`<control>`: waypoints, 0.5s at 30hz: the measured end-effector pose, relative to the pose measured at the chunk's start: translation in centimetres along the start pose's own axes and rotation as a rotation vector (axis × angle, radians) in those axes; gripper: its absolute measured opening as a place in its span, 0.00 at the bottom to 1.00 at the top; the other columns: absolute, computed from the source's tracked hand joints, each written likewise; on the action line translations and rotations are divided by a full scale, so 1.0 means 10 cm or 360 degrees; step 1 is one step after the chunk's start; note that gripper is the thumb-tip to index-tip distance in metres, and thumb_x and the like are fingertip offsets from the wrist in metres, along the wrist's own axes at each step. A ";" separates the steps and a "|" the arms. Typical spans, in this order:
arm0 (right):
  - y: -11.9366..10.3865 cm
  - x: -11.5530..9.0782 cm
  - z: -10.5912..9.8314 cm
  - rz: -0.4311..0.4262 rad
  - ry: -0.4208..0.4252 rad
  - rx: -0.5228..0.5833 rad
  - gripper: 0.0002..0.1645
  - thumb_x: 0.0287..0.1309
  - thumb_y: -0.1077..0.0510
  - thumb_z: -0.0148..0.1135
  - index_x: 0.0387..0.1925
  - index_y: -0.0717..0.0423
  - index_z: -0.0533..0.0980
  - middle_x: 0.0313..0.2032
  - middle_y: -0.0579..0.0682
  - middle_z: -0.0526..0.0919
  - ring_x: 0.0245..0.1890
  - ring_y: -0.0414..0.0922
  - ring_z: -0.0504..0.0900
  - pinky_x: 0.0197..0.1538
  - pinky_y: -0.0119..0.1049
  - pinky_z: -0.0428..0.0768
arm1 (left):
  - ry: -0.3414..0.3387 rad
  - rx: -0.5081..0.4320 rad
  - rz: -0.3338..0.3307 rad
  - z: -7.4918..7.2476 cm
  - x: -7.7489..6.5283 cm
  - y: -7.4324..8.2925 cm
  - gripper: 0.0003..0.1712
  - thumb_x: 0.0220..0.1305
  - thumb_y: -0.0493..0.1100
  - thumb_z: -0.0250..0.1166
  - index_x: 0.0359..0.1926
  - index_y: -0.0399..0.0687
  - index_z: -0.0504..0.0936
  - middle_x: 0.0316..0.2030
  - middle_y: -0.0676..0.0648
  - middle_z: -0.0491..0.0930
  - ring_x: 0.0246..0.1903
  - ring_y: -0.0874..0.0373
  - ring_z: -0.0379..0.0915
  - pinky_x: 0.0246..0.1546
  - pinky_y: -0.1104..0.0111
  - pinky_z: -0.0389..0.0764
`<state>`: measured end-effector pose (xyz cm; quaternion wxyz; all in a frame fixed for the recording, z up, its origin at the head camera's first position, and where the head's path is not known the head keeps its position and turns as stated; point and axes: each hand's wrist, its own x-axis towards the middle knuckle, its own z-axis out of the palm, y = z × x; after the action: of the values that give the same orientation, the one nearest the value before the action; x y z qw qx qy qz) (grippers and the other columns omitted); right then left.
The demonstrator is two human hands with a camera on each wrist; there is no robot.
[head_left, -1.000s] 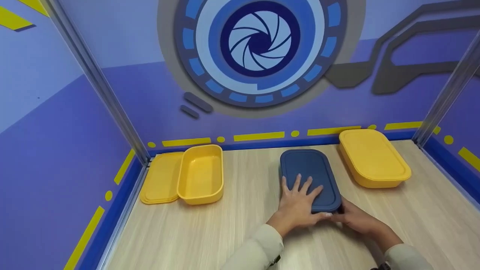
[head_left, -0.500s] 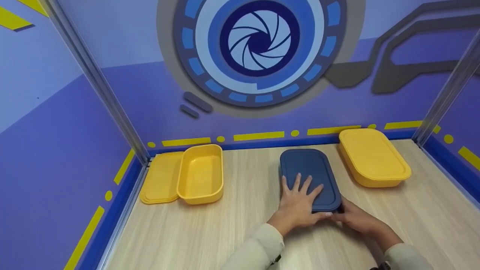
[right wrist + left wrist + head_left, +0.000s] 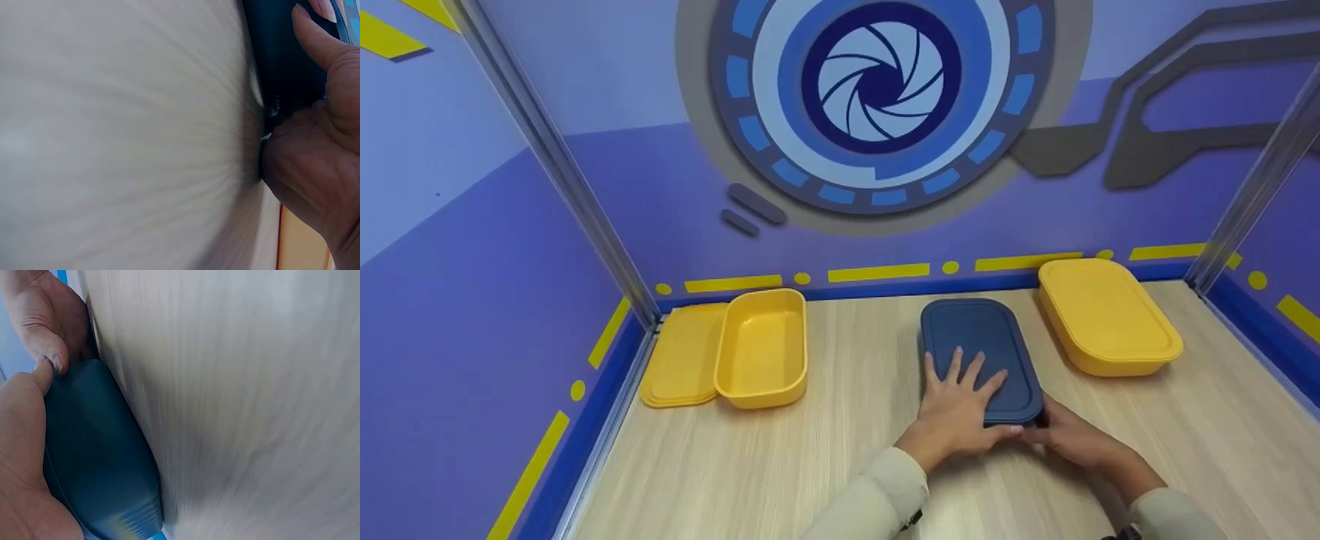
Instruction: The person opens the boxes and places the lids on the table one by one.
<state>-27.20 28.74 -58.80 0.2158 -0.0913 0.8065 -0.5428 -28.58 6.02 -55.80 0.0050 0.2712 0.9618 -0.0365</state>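
A dark blue lidded food container (image 3: 975, 330) rests on the wooden table in the head view. My left hand (image 3: 956, 409) lies on its lid with fingers straight and spread, the thumb along the near edge. At the near right corner my right hand (image 3: 1072, 435) grips the container, its thumb on the end wall and its fingers round the side, mostly hidden. In the left wrist view both thumbs meet at the end of the blue container (image 3: 104, 444). The right wrist view shows the right hand (image 3: 315, 152) low against the container wall (image 3: 281, 56).
To the left, an uncovered yellow container (image 3: 765, 345) overlaps a yellow lid (image 3: 682, 360). A lidded yellow container (image 3: 1110, 315) stands at the back right. Printed purple-blue panels (image 3: 885, 232) wall the table (image 3: 735, 472) at the back and sides.
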 end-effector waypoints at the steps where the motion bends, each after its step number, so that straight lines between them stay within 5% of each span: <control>1: 0.00 0.00 0.00 0.0000 -0.0001 0.0003 0.69 0.64 0.56 0.71 0.87 0.53 0.31 0.87 0.61 0.31 0.87 0.63 0.30 0.82 0.68 0.31 | 0.0000 0.0004 -0.0001 0.00 0.00 0.00 0.51 0.64 0.91 0.32 0.84 0.86 0.42 0.88 0.57 0.45 0.88 0.47 0.37 0.81 0.31 0.48; 15: -0.01 0.01 0.02 0.0017 -0.0017 0.0055 0.69 0.67 0.56 0.71 0.87 0.53 0.30 0.87 0.63 0.29 0.87 0.65 0.30 0.82 0.71 0.29 | 0.0035 0.0106 -0.0008 0.03 -0.01 0.00 0.50 0.67 0.88 0.38 0.85 0.85 0.41 0.88 0.57 0.46 0.88 0.48 0.41 0.81 0.33 0.51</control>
<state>-27.18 28.49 -58.74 0.2244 -0.0862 0.7963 -0.5550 -28.50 6.00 -56.06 -0.0146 0.2693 0.9607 -0.0655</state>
